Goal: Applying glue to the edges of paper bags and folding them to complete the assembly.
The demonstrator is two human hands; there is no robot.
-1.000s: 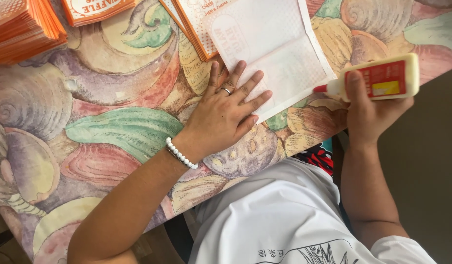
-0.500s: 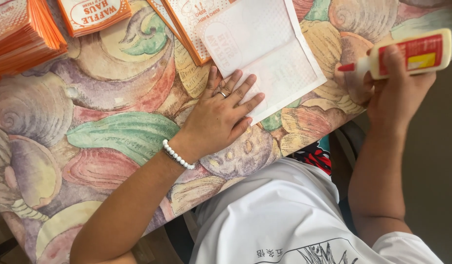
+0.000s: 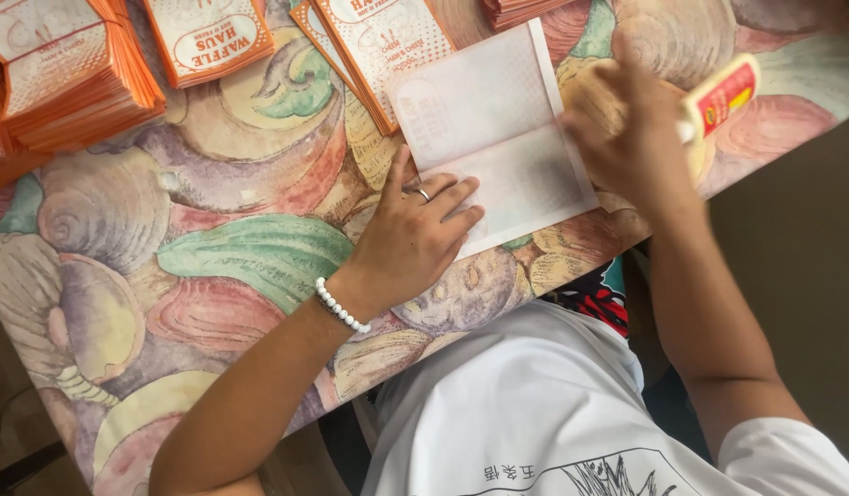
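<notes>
The white paper sheet [image 3: 493, 129] lies flat on the counter [image 3: 213, 248], upper centre of the frame, blank side up. Its long axis runs from the near edge of the counter toward the upper part of the frame, tilted slightly to the left.

The left hand [image 3: 415, 239] rests palm down with fingers spread. Its fingertips press the lower-left corner of the sheet; it grips nothing.

The right hand [image 3: 640, 138] is at the sheet's right edge, closed around a glue bottle [image 3: 723, 96]. The bottle body points to the upper right of the frame. The nozzle is hidden behind the hand, so contact with the paper cannot be confirmed.

The two hands are apart, one on each side of the sheet, which lies between them. The right hand is the nearer to the sheet's right margin.

Stacks of orange-and-white printed paper bags [image 3: 52, 83] occupy the upper left of the frame, well apart from both hands.
</notes>
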